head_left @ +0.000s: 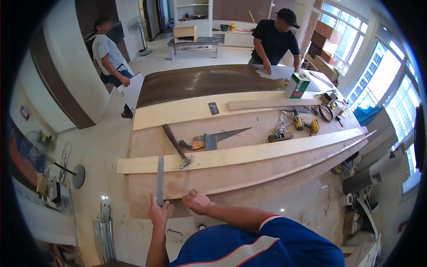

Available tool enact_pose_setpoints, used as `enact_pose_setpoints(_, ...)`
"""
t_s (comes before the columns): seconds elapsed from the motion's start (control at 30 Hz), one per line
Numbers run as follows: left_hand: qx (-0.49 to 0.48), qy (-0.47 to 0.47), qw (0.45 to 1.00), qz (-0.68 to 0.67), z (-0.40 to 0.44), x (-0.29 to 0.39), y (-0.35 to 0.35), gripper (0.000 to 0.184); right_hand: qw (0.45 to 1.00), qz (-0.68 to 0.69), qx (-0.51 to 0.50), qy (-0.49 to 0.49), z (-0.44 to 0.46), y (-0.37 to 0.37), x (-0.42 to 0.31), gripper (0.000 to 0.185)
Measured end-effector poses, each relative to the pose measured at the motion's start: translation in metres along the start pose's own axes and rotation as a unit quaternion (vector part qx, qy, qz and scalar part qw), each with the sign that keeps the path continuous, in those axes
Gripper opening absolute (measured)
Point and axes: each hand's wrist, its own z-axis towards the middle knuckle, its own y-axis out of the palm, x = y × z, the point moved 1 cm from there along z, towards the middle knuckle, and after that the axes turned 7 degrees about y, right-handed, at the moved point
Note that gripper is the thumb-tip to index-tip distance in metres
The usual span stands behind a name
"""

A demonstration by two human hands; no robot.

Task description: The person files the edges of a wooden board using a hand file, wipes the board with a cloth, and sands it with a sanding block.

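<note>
My left hand (pixel 158 212) is closed around the lower end of a flat grey metal bar (pixel 160 175), which looks like a file. The bar points away from me across the near end of a long pale board (pixel 249 151). Just right of it, my right hand (pixel 197 201) is curled closed at the table's near edge; whether anything is in its fingers is hidden. Beyond the bar lies a claw hammer (pixel 175 144), its head on the pale board. A handsaw (pixel 218 139) with an orange handle rests beside the hammer.
Cordless drills (pixel 304 123), a roll of tape (pixel 325 113) and a tin can (pixel 297 85) sit on the worktable (pixel 249 128). One person (pixel 276 40) leans over the far brown sheet (pixel 200 82). Another person (pixel 109 55) stands at left, holding a white panel (pixel 132 91).
</note>
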Motion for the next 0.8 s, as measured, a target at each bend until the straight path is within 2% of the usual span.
enact_pose_setpoints(0.07, -0.063, -0.036, 0.997, 0.024, 0.017, 0.013, -0.008, 0.085, 0.999, -0.031, 0.000, 0.027, 0.002, 0.005, -0.006, 0.017)
enact_pose_setpoints(0.17, -0.095, 0.001, 0.995, -0.006, 0.024, -0.003, 0.006, 0.080, 0.994, -0.081, -0.006, 0.074, 0.004, 0.004, -0.013, 0.020)
enact_pose_setpoints(0.3, -0.125, 0.013, 0.992, -0.027, 0.028, -0.003, 0.004, 0.054, 0.982, -0.112, -0.069, 0.135, 0.010, 0.003, -0.016, 0.021)
enact_pose_setpoints(0.47, -0.169, 0.010, 0.985, -0.019, 0.031, -0.021, 0.013, 0.047, 0.977, -0.110, -0.168, 0.075, 0.003, 0.019, 0.004, 0.024)
enact_pose_setpoints(0.5, -0.184, 0.012, 0.983, -0.008, 0.031, -0.022, 0.011, 0.047, 0.966, -0.119, -0.216, 0.072, 0.004, 0.021, 0.008, 0.026)
enact_pose_setpoints(0.53, -0.184, 0.018, 0.983, 0.001, 0.032, -0.018, 0.007, 0.045, 0.981, -0.075, -0.167, 0.062, 0.003, 0.001, 0.008, 0.026)
enact_pose_setpoints(0.6, -0.177, 0.019, 0.984, -0.023, 0.033, -0.015, 0.004, 0.044, 0.991, 0.001, -0.034, 0.128, -0.008, -0.023, 0.011, 0.021)
enact_pose_setpoints(0.67, -0.179, -0.004, 0.983, -0.026, 0.034, -0.010, 0.000, 0.044, 0.979, 0.031, 0.069, 0.190, -0.025, -0.031, 0.024, 0.013)
enact_pose_setpoints(0.77, -0.183, -0.016, 0.983, -0.018, 0.034, -0.003, -0.004, 0.043, 0.956, 0.030, -0.007, 0.293, -0.040, -0.071, 0.023, 0.009)
enact_pose_setpoints(0.8, -0.186, -0.016, 0.982, -0.012, 0.034, -0.003, -0.005, 0.043, 0.960, 0.023, -0.008, 0.280, -0.044, -0.070, 0.024, 0.009)
